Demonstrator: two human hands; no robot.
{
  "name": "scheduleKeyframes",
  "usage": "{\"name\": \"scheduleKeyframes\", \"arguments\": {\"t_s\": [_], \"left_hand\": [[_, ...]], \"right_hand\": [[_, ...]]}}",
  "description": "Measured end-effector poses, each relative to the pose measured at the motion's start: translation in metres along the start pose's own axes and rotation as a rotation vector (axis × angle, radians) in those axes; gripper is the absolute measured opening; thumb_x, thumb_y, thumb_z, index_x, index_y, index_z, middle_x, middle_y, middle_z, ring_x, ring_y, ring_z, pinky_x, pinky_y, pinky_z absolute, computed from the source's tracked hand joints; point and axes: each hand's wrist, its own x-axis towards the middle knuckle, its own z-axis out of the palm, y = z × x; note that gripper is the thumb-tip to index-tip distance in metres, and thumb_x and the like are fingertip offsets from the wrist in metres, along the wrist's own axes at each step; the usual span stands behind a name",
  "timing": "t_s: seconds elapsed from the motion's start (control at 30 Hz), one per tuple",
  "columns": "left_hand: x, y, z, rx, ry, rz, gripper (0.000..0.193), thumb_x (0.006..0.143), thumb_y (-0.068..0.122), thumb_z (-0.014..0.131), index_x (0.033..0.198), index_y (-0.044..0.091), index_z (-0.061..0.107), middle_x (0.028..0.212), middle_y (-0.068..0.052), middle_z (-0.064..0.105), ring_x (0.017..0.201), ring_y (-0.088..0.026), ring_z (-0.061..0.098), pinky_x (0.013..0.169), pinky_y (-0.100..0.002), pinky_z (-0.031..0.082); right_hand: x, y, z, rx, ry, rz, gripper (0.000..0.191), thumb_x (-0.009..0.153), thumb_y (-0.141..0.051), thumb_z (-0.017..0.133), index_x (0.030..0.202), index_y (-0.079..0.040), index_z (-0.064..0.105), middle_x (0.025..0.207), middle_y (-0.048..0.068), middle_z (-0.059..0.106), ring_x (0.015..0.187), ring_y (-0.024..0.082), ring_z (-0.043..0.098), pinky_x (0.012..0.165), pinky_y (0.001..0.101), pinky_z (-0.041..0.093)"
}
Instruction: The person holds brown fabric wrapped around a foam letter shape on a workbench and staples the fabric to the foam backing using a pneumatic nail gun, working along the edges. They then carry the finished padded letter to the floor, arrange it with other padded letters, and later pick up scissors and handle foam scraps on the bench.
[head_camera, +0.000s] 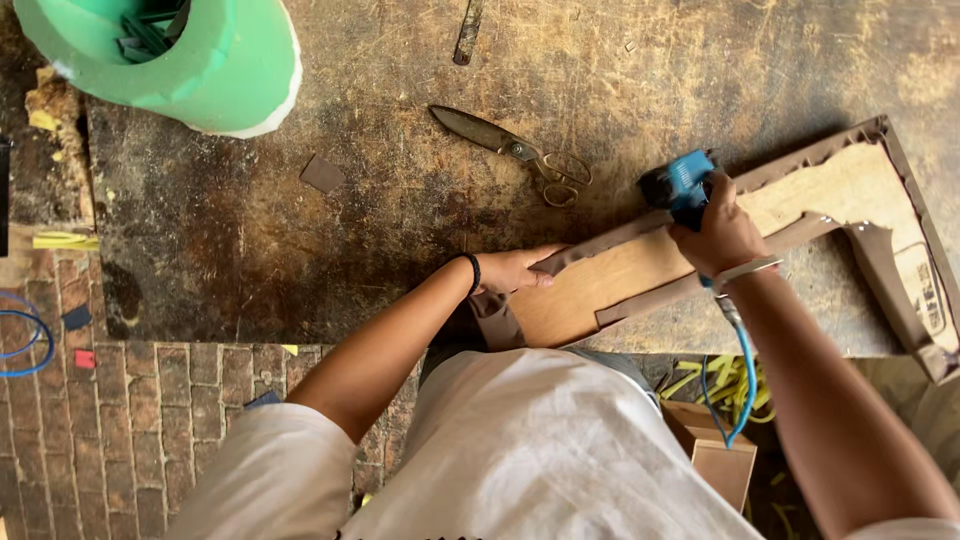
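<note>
The right hand (722, 232) is wrapped around a blue power stapler (680, 185), fingers closed tight on its grip; the tool's nose bears down on the brown fabric edge (610, 238) folded over a wooden panel (620, 275); a blue hose (745, 385) runs from the tool past the wrist and down below the worktop (350, 220); a pale band sits on that wrist; the left hand (512, 270) lies flat on the near corner of the panel, fingers stretched out and pressing the fabric down, gripping nothing; a dark band circles the left wrist; the panel lies on the worktop's near edge, directly in front of the person, slanting up toward the right, with its far end framed by more brown fabric; a pair of metal scissors (515, 148) lies on the worktop just beyond the panel, apart from both hands; a small brown scrap (322, 173) sits to their left; a roll of green foam (190, 60) stands at the far left corner; a brick floor (130, 420) shows beneath; a cardboard box (715, 455) stands by the person's right side
</note>
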Motion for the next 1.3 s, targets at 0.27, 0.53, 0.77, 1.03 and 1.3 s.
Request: {"name": "scheduleKeyframes", "arguments": {"t_s": [0.27,0.53,0.77,1.03,1.3], "left_hand": [[-0.04,-0.029,-0.001,-0.015,-0.045,-0.013,0.086,0.094,0.042,0.058,0.164,0.032,0.008,0.163,-0.013,0.038,0.144,-0.03,0.044,0.109,-0.045,0.043],[-0.06,-0.063,-0.001,0.037,0.0,-0.061,0.092,0.094,0.042,0.068,0.164,0.032,0.011,0.166,-0.013,0.031,0.148,-0.031,0.038,0.11,-0.047,0.04],[-0.072,-0.069,0.005,-0.049,-0.008,-0.032,0.087,0.086,0.033,0.073,0.158,0.028,0.024,0.131,-0.007,0.064,0.098,-0.021,0.061,0.076,-0.041,0.054],[-0.113,-0.09,-0.007,-0.416,-0.142,-0.019,0.061,0.098,0.039,0.069,0.149,0.015,0.044,0.09,-0.006,0.059,0.066,-0.016,0.057,0.061,-0.034,0.051],[-0.13,-0.113,0.001,-0.507,-0.034,-0.122,0.051,0.098,0.04,0.052,0.142,0.013,0.051,0.11,-0.003,0.059,0.089,-0.015,0.058,0.076,-0.039,0.057]], "right_hand": [[-0.086,-0.146,-0.009,0.329,-0.56,0.316,0.02,0.084,-0.016,0.074,0.077,0.003,0.076,0.066,0.011,0.074,0.055,0.019,0.068,0.053,0.0352,0.055],[-0.109,-0.23,0.005,0.151,-0.599,0.332,0.029,0.088,-0.018,0.073,0.073,0.006,0.074,0.064,0.012,0.072,0.053,0.019,0.067,0.053,0.0328,0.055],[-0.131,-0.266,0.021,0.07,-0.624,0.284,0.03,0.089,-0.024,0.073,0.074,0.002,0.074,0.062,0.009,0.072,0.052,0.018,0.067,0.057,0.0333,0.055],[-0.137,-0.283,0.026,0.007,-0.637,0.271,0.035,0.088,-0.033,0.073,0.069,-0.003,0.075,0.06,0.008,0.073,0.055,0.017,0.07,0.061,0.0317,0.057],[-0.128,-0.286,0.02,0.032,-0.655,0.241,0.038,0.088,-0.032,0.072,0.065,-0.001,0.074,0.058,0.008,0.072,0.053,0.019,0.068,0.06,0.034,0.055]]}}
